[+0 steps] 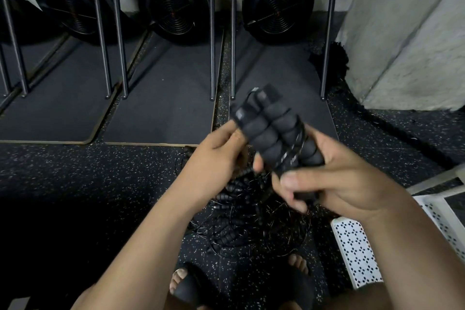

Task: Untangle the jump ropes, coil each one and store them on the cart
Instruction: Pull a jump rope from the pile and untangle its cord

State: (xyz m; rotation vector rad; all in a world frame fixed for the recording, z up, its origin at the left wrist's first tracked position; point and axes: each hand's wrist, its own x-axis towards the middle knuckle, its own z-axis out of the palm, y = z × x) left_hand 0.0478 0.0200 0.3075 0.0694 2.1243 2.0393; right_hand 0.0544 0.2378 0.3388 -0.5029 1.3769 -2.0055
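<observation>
Two hands hold one wound jump rope [273,133] at the centre of the frame.
The right hand [334,181] curls round the lower end of its paired black foam handles, thin cable wrapped across them. The left hand [219,156] pinches their left edge. Below the hands a tangled pile of ropes [251,224] lies on the speckled floor [88,171]. The white perforated cart [357,254] sits at lower right.

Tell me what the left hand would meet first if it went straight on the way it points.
The coiled jump rope: the left hand points up and right at its foam handles, and its thumb seems to touch them. The right hand grips its lower end.
</observation>
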